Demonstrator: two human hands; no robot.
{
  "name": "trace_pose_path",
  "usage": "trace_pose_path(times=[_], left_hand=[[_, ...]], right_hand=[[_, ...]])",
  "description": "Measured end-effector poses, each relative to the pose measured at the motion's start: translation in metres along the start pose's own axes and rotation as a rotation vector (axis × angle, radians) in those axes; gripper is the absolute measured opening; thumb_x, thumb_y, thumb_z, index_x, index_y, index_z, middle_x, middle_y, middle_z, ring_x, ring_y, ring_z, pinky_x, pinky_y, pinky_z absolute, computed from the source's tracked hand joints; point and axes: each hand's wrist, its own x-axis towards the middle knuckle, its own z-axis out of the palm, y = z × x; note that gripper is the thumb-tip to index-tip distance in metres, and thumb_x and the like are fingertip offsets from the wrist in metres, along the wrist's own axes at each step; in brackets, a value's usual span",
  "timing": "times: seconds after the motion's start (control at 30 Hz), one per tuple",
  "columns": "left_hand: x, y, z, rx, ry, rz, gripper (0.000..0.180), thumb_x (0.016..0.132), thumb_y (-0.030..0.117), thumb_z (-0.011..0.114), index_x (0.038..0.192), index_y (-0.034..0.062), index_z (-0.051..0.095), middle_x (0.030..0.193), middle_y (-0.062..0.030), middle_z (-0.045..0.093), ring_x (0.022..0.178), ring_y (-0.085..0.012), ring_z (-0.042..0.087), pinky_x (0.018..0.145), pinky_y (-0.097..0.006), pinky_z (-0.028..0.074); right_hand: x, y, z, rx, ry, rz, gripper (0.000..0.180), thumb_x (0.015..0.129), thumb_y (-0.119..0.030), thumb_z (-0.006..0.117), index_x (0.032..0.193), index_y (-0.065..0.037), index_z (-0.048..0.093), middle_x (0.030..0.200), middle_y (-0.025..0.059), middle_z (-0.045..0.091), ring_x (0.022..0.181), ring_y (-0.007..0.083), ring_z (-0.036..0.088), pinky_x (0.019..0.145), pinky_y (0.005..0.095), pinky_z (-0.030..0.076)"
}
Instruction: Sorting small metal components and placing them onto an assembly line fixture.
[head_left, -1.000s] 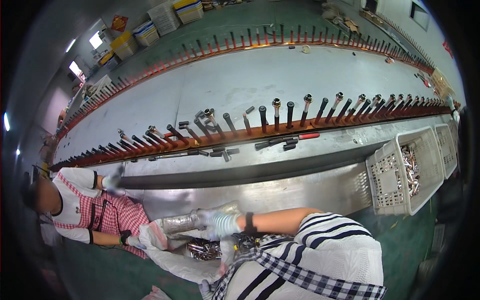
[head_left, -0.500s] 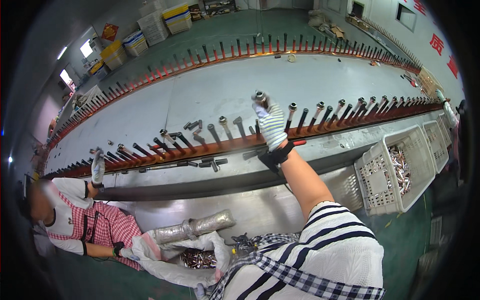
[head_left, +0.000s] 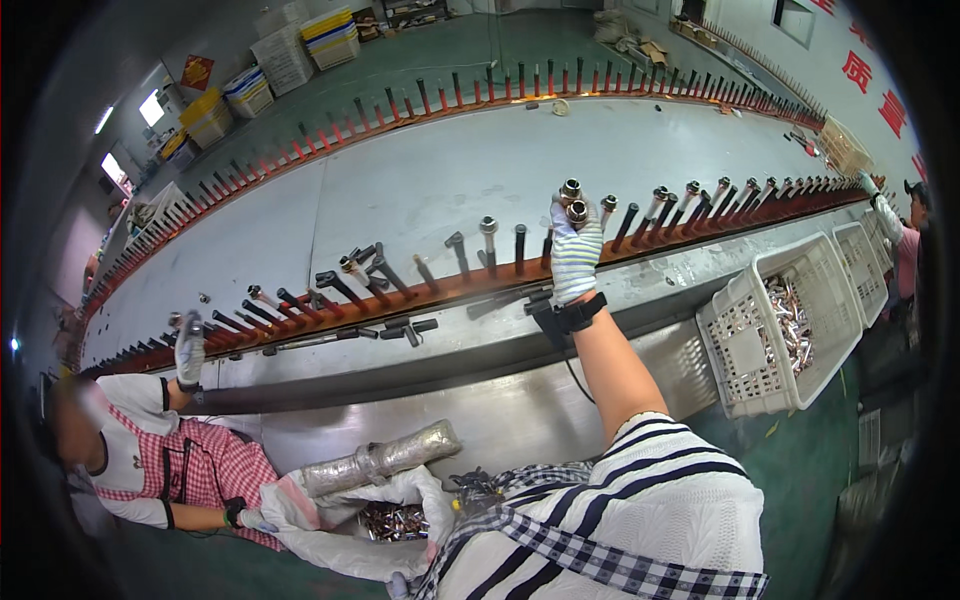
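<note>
My right hand [head_left: 577,262], in a striped knit glove with a dark wrist strap, is at the near row of upright pegs. Its fingers close around two shiny, collar-ended metal fittings [head_left: 577,211]; the glove hides their lower parts. Whether one still sits on a peg cannot be told. Nearby, a dark peg [head_left: 520,248] stands to the left, and a row of fitting-topped pegs [head_left: 660,205] runs off to the right. Only a gloved bit of my left hand [head_left: 398,586] shows at the lower edge, beside a white sack [head_left: 340,552]; its fingers are mostly hidden.
The pegs ring a long grey table [head_left: 400,190]. Loose dark tubes [head_left: 408,331] lie along its near ledge. A white basket [head_left: 735,345] of metal pieces stands at right. At left, a co-worker in a checked apron [head_left: 215,460] reaches to the pegs; another person [head_left: 905,235] is far right.
My right hand has moved right along the peg row. A second fitting is now beside the one in its grasp. The view has shifted slightly.
</note>
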Motion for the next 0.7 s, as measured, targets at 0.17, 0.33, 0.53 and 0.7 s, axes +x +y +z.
trace_pose_path(times=[0.17,0.33,0.53,0.7], left_hand=[[-0.012,0.006,0.014,-0.078,0.068,0.012,0.051,0.094,0.043,0.047,0.116,-0.0029,0.051,0.11,-0.0196,0.058,0.095,-0.0262,0.056,0.083,-0.042,0.047],[-0.022,0.009,0.018,-0.239,0.117,0.072,0.051,0.094,0.042,0.048,0.118,-0.0027,0.049,0.113,-0.02,0.057,0.098,-0.0274,0.055,0.086,-0.043,0.046],[-0.039,0.019,0.034,-1.03,0.059,0.259,0.053,0.085,0.02,0.066,0.129,0.0012,0.044,0.125,-0.0157,0.055,0.116,-0.0255,0.053,0.101,-0.044,0.043],[-0.008,-0.032,-0.001,-1.035,-0.098,0.166,0.062,0.081,0.014,0.066,0.135,0.0023,0.037,0.129,-0.0195,0.047,0.118,-0.0328,0.048,0.099,-0.049,0.043]], right_hand=[[0.009,0.009,-0.021,0.229,0.299,-0.177,0.033,0.085,0.002,0.063,0.117,-0.007,0.058,0.108,0.0016,0.06,0.094,0.0109,0.055,0.083,0.0253,0.048],[0.048,0.074,-0.077,0.122,0.204,-0.059,0.04,0.086,0.001,0.06,0.125,-0.006,0.053,0.112,0.0032,0.06,0.097,0.0114,0.056,0.086,0.024,0.048],[0.036,0.044,-0.036,-0.039,0.004,-0.081,0.027,0.086,-0.007,0.064,0.112,-0.001,0.064,0.107,0.005,0.066,0.096,0.0117,0.059,0.088,0.0255,0.045],[-0.065,-0.051,0.034,0.138,-0.277,-0.195,0.032,0.086,0.0,0.062,0.118,-0.003,0.059,0.115,0.0063,0.063,0.099,0.0125,0.06,0.088,0.0298,0.047]])
